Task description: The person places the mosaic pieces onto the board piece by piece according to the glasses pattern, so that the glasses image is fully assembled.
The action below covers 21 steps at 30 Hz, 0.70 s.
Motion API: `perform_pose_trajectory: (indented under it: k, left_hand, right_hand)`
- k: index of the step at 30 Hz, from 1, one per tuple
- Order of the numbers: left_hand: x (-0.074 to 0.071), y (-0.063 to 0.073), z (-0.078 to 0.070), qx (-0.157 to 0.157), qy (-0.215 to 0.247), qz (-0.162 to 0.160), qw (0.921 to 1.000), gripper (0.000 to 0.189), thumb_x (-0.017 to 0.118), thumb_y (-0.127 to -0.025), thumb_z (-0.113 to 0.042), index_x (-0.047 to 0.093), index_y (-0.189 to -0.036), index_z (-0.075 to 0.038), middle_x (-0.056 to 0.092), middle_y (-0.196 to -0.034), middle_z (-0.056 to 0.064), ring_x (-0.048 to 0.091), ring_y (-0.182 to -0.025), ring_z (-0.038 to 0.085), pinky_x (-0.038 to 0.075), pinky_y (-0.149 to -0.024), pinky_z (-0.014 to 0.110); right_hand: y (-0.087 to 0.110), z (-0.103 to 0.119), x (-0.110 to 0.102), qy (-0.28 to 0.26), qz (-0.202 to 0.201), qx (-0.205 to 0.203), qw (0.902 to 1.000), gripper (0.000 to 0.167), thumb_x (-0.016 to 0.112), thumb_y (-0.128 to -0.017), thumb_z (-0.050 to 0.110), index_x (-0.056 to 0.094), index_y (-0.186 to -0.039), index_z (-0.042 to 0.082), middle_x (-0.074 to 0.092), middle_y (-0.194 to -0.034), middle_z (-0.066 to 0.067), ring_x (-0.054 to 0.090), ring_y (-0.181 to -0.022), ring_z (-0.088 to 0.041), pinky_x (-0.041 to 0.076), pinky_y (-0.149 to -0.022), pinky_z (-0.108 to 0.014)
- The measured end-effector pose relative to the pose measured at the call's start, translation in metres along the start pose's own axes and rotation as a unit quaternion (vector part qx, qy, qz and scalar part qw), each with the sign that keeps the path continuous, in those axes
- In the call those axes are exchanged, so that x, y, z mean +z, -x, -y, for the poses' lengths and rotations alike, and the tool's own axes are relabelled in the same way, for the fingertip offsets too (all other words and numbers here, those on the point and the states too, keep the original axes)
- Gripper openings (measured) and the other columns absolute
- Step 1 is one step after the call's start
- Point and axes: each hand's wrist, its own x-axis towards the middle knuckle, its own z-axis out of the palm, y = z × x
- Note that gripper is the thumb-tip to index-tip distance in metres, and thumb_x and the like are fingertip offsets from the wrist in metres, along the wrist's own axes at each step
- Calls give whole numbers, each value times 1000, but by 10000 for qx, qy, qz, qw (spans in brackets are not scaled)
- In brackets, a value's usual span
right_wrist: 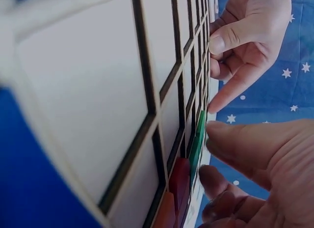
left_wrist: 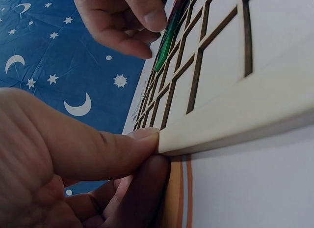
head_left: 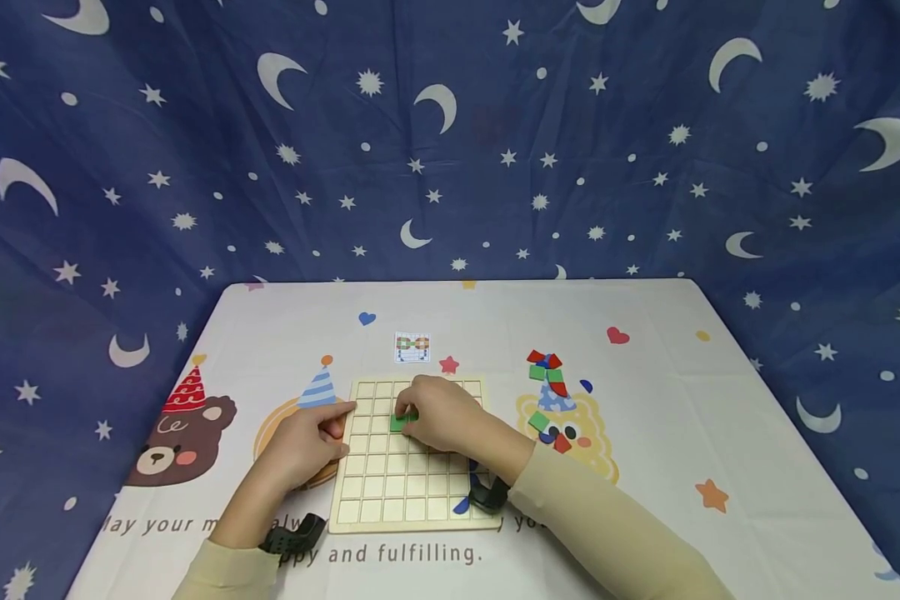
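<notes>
A pale wooden grid board (head_left: pixel 371 486) lies on the table. My left hand (head_left: pixel 303 442) rests at its left edge, thumb and index finger (right_wrist: pixel 235 88) spread along the rim. My right hand (head_left: pixel 444 414) reaches over the board's upper half, its thumb and finger curled at a green square tile (head_left: pixel 397 423). In the right wrist view, thumb and fingertip meet the green tile's (right_wrist: pixel 196 149) edge, and a red tile (right_wrist: pixel 179 181) and an orange tile (right_wrist: pixel 165 211) sit in nearby cells. The right hand hides those cells from the head view.
A small pattern card (head_left: pixel 412 347) lies behind the board. Loose red, green and blue tiles (head_left: pixel 537 372) are scattered to its right. A blue piece (head_left: pixel 461 505) sits at the board's lower right. Each wrist wears a black band (head_left: pixel 294 535). Behind the table hangs a blue starry cloth (head_left: pixel 487 167).
</notes>
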Motion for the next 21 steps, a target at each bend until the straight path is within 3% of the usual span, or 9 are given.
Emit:
perform_pose_trajectory:
  k: [9,13,21]
  left_hand:
    - [-1,-1,2,43,-21,-39,10000,64,81,-84,-3,69,-146,-14,65,-98,5,57,-78,17,45,-68,28]
    - [0,-2,3,81,-18,-37,10000,64,81,-84,-2,69,-146,-13,64,-97,5,57,-78,17,45,-68,28]
    - [2,-4,5,82,17,-34,10000,64,82,-84,-1,69,-145,-13,64,-97,5,57,-78,17,46,-68,28]
  right_hand:
    - [16,-11,-15,-320,-169,135,9993,14,81,-94,22,83,-108,22,68,-95,6,58,-83,-10,50,-76,-29]
    - [30,-28,-20,-542,-318,586,9963,13,82,-95,24,82,-107,21,67,-93,6,59,-85,-13,51,-80,-33]
    - [62,-72,-32,-567,-631,1547,9843,23,86,-90,22,80,-112,19,61,-89,3,57,-82,-17,49,-74,-32]
